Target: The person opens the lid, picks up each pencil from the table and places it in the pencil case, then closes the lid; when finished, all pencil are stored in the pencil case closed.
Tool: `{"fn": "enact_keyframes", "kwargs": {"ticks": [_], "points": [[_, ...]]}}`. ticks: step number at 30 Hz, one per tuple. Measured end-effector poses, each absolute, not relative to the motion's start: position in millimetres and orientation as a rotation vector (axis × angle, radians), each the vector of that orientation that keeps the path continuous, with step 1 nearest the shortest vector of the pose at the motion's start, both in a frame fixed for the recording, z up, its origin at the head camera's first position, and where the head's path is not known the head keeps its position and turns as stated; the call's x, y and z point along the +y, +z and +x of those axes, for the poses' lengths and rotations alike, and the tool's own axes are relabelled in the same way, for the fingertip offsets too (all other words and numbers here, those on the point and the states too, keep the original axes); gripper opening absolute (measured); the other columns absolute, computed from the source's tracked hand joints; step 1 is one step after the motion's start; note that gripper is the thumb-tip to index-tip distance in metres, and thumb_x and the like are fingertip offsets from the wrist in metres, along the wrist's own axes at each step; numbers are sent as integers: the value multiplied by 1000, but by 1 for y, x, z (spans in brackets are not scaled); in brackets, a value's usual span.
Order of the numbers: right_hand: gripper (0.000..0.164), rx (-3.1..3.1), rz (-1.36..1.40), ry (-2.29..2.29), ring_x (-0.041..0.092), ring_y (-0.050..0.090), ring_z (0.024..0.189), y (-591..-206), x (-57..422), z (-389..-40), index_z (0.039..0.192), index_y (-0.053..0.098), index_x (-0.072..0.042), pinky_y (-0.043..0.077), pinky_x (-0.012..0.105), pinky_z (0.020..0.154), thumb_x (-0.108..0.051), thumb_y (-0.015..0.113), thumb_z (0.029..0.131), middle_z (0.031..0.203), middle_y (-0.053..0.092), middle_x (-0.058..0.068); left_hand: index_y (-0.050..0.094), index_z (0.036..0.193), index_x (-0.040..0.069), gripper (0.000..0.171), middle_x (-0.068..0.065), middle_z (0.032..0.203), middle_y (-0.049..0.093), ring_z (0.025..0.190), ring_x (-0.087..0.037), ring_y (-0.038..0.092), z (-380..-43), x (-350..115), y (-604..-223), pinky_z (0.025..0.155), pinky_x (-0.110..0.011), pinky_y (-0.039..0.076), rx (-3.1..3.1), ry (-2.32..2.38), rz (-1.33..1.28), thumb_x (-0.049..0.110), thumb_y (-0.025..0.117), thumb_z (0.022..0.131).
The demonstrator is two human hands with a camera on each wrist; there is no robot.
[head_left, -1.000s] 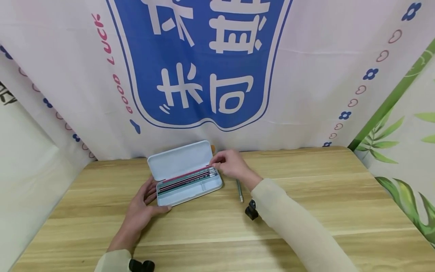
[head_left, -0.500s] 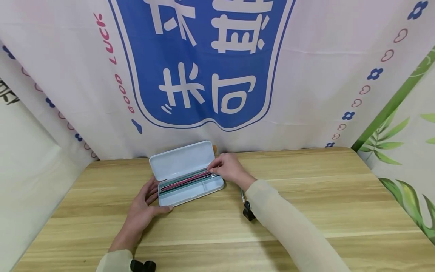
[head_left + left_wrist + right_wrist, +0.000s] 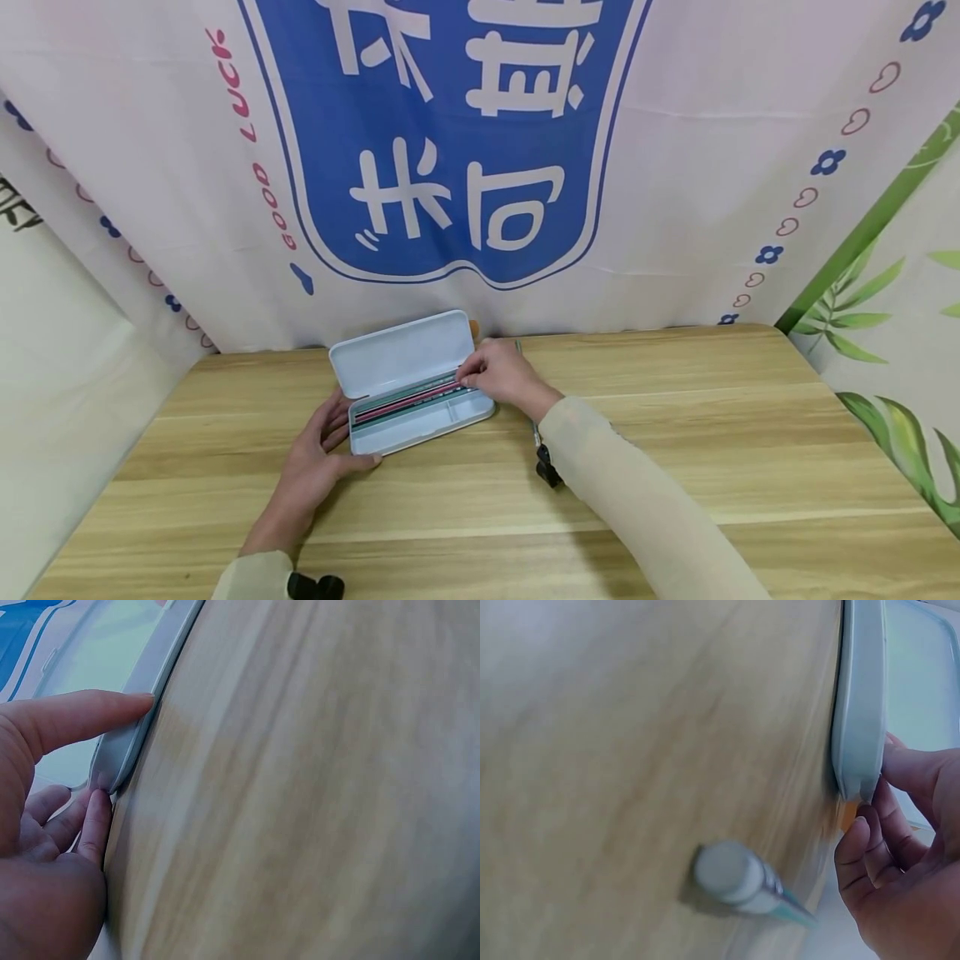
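Observation:
A light blue pencil case (image 3: 420, 429) lies with its lid (image 3: 401, 357) raised at the back. Dark green and dark-striped pencils (image 3: 367, 418) lie along its tray, and a red pencil (image 3: 401, 406) lies among them. My left hand (image 3: 309, 454) holds the case's left end, thumb on the front edge and fingers round the corner, as the left wrist view also shows. At the right end, my right hand (image 3: 508, 375) pinches the red pencil's end between thumb and forefinger. Those fingertips are partly hidden behind the case wall (image 3: 862, 697) in the right wrist view.
A loose green pencil (image 3: 739, 877) with a pale eraser end lies on the wooden table (image 3: 675, 433) right of the case, partly under my right forearm. Something orange (image 3: 474, 329) shows behind the lid. A printed cloth (image 3: 675, 208) hangs at the table's back edge.
The red pencil has come down and forward from the back of the tray to lie among the others. My right hand moved slightly left and down with it; my left hand stays at the case.

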State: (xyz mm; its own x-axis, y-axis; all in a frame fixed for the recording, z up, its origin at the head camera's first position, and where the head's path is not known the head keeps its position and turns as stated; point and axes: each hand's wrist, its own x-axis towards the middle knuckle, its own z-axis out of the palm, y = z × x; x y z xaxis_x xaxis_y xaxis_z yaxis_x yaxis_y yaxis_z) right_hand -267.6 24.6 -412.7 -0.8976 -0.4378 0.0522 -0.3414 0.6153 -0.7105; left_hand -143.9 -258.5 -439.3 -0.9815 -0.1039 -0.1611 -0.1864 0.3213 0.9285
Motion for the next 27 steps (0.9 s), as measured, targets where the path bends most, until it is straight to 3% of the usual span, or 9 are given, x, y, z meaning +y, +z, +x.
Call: {"fn": "enact_keyframes", "kwargs": {"ticks": [9, 16, 19, 23, 27], "points": [[11, 2714, -695, -1112, 20, 64, 107, -412, 26, -268, 102, 88, -13, 55, 34, 95, -12, 77, 100, 113, 75, 4, 10, 175, 22, 125, -15, 172, 35, 157, -36, 40, -144, -258, -439, 131, -49, 34, 2501, 1748, -290, 3, 90, 82], [12, 2665, -657, -1211, 15, 64, 94, -407, 35, -268, 107, 86, -11, 55, 25, 80, -16, 79, 99, 107, 77, 3, 9, 176, 22, 125, -15, 172, 35, 158, -37, 40, -145, -256, -438, 132, -51, 33, 2499, 1742, -289, 3, 90, 82], [17, 2648, -635, -1257, 16, 65, 95, -397, 43, -266, 114, 84, -9, 56, 26, 81, -16, 78, 99, 107, 78, 4, 8, 176, 21, 125, -16, 172, 34, 158, -38, 39, -144, -256, -437, 133, -52, 33, 2495, 1741, -288, 3, 90, 82], [27, 2608, -592, -1326, 22, 69, 98, -383, 56, -263, 124, 78, -5, 60, 28, 81, -16, 77, 100, 109, 76, 7, 8, 176, 21, 126, -16, 172, 34, 158, -38, 39, -145, -257, -439, 133, -52, 32, 2489, 1746, -287, 2, 90, 82], [31, 2579, -561, -1372, 30, 76, 92, -366, 72, -258, 128, 74, -5, 64, 29, 72, -17, 77, 100, 105, 76, 10, 7, 176, 22, 128, -16, 173, 34, 158, -38, 38, -145, -258, -441, 134, -52, 31, 2480, 1756, -286, 2, 90, 81]]}}
